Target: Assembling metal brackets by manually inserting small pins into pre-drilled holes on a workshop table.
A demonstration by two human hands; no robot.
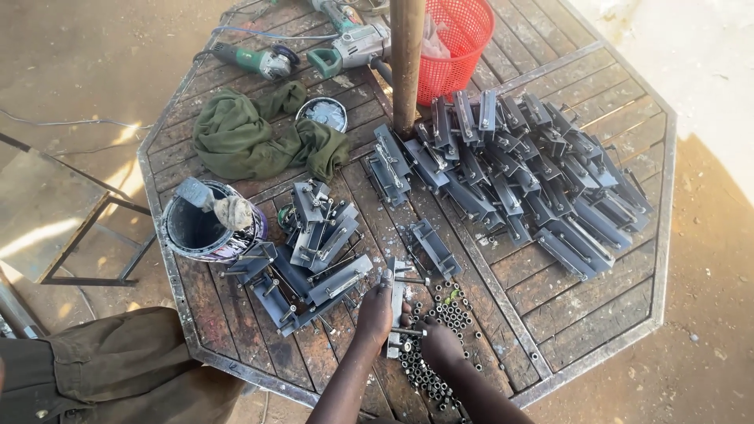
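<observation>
Forearms reach in from our near edge. Our left hand [375, 312] grips upright grey metal bracket [397, 302]; our right hand [440, 343] pinches bolt [408, 332] at bracket's base, small nuts [452, 310] heaped just beyond.

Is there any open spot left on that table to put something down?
Yes: bare slats show at the near right corner of the table, below the big heap of metal brackets. It is crowded around the left hand and right hand, among small nuts, the smaller bracket pile and paint can.
</observation>
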